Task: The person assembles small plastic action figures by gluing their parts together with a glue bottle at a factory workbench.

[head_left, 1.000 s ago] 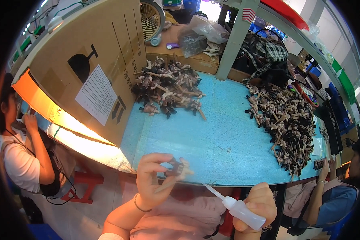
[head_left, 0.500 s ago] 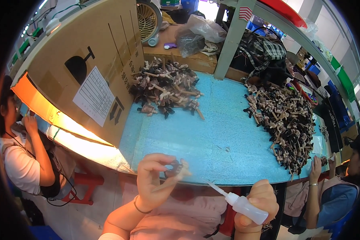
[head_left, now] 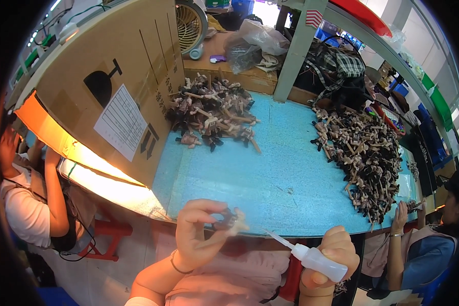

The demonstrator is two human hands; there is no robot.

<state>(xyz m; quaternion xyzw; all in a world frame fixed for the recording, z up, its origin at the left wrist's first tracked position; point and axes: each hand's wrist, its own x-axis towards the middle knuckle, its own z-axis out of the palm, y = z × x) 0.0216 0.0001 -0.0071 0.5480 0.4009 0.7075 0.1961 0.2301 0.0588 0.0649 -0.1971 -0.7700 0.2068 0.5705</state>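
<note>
Between the thumb and fingers of my left hand point(head_left: 198, 229) is a small figurine point(head_left: 230, 221), dark on one side and pale on the other, somewhat blurred. It is held just over the table's near edge. My right hand point(head_left: 332, 255) wraps round a white squeeze bottle point(head_left: 321, 262) with a long thin nozzle. The nozzle tip points up and left toward the figurine, apart from it. Farther off on the blue tabletop point(head_left: 229, 178) lies a pile of similar brown and beige figurines point(head_left: 214, 112). A larger pile of dark and beige figurines point(head_left: 364, 158) spreads on the right.
A big cardboard box point(head_left: 112, 86) walls off the left side. Behind stand a fan point(head_left: 190, 28), plastic bags point(head_left: 257, 43) and a grey-green post point(head_left: 297, 56). One co-worker point(head_left: 33, 204) sits at the left, another point(head_left: 426, 250) at the right, near the larger pile.
My right hand and the bottle have shifted slightly right. The figurine has moved a little right and tilted in my left fingers. Both co-workers' arms have moved slightly.
</note>
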